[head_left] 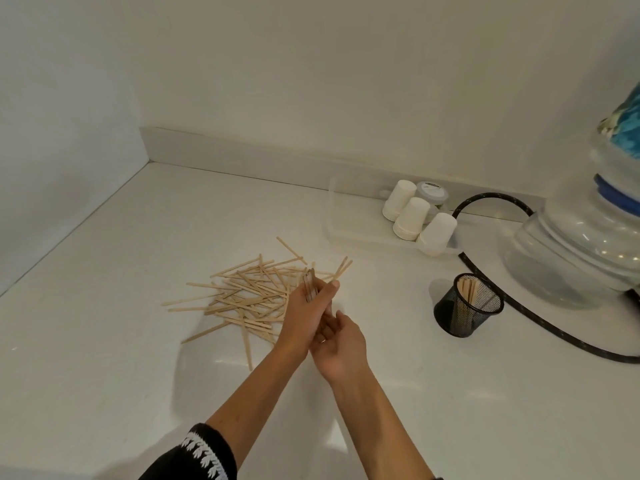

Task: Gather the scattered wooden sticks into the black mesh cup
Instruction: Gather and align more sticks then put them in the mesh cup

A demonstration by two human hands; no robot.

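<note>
From the head camera we see the black mesh cup (pixel 468 305) standing on the white counter (pixel 104 358), well to the right of the pile, with a few wooden sticks already upright inside it. Behind it, a clear plastic tray (pixel 349 230) near the wall holds three stacks of white paper cups (pixel 414 218) lying tilted, plus a small grey-lidded jar (pixel 432 194). The scattered wooden sticks (pixel 239 296) lie crisscrossed mid-counter. Our left hand (pixel 304 318) has its fingers curled around a small bundle of sticks (pixel 309 289), their tips poking up past the thumb. Our right hand (pixel 341 346) sits just beside and partly under it; whether its fingers close on anything we cannot tell, since the left hand covers them. A large water bottle (pixel 588 237) is cut off at the right edge, and a black hose (pixel 502 299) loops past the cup.
</note>
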